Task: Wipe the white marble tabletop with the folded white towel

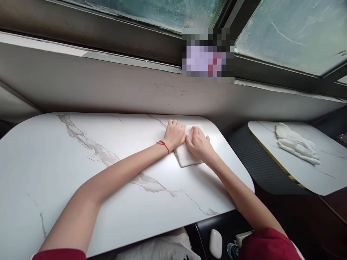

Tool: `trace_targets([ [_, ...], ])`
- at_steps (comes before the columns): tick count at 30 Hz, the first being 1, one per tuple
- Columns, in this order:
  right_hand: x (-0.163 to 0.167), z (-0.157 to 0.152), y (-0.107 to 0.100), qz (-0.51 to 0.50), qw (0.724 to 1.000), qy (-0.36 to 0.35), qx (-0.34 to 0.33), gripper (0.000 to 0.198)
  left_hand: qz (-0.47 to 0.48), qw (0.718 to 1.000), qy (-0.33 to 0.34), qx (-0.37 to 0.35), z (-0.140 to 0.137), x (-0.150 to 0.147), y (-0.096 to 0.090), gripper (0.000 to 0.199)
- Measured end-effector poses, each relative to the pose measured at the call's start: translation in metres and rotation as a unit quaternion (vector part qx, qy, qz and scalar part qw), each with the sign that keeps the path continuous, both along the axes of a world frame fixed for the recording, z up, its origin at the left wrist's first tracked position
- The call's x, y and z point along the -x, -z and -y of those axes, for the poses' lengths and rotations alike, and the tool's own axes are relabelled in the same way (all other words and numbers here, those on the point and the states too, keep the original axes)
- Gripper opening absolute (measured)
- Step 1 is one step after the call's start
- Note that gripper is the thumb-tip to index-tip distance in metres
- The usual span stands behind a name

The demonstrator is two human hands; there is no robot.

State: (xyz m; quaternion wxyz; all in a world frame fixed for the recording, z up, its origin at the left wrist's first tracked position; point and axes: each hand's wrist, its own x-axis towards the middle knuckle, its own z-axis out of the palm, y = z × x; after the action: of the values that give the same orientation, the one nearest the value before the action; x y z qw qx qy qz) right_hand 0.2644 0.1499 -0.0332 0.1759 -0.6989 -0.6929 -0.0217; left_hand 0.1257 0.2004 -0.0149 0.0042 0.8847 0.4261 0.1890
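Note:
A folded white cloth lies flat near the far right corner of the white marble-patterned table. My left hand, with a red string bracelet at its wrist, is curled closed over the cloth's left edge. Close beside it, my right hand rests on top of the cloth with bent fingers gripping it. Its thumb points toward my left hand, and the two hands nearly touch. Part of the cloth is hidden under both hands.
Behind the table runs a wall below framed windows. To the right, a second marble-patterned table carries a crumpled white cloth. A small white case lies on a black surface below the near edge.

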Motion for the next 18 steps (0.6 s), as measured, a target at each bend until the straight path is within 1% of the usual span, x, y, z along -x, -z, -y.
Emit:
trace_targets([
  [2, -0.001, 0.013, 0.008, -0.032, 0.999, 0.012, 0.007, 0.060, 0.001, 0.999, 0.030, -0.021, 0.006, 0.001, 0.002, 0.029],
  [4, -0.003, 0.028, 0.014, -0.044, 0.998, 0.027, 0.025, 0.067, 0.000, 0.997, 0.064, -0.031, 0.013, 0.002, 0.001, 0.027],
  [6, -0.006, 0.046, 0.018, -0.038, 0.998, 0.041, 0.033, 0.068, 0.003, 0.993, 0.110, -0.032, 0.022, 0.001, 0.001, 0.025],
  [8, -0.012, 0.067, 0.020, -0.028, 0.997, 0.062, 0.022, 0.069, 0.009, 0.986, 0.166, -0.030, 0.032, -0.001, 0.003, 0.025],
  [12, -0.029, 0.115, 0.024, -0.003, 0.991, 0.132, 0.020, 0.070, 0.025, 0.957, 0.287, -0.036, 0.059, -0.009, 0.008, 0.025],
  [14, -0.037, 0.140, 0.027, 0.006, 0.988, 0.154, 0.018, 0.069, 0.026, 0.942, 0.333, -0.032, 0.074, -0.014, 0.010, 0.025],
  [16, -0.043, 0.162, 0.029, 0.009, 0.985, 0.170, 0.000, 0.066, 0.022, 0.929, 0.368, -0.025, 0.088, -0.018, 0.011, 0.031],
  [18, -0.042, 0.180, 0.026, 0.013, 0.981, 0.193, -0.018, 0.064, 0.021, 0.918, 0.395, -0.031, 0.100, -0.021, 0.014, 0.042],
])
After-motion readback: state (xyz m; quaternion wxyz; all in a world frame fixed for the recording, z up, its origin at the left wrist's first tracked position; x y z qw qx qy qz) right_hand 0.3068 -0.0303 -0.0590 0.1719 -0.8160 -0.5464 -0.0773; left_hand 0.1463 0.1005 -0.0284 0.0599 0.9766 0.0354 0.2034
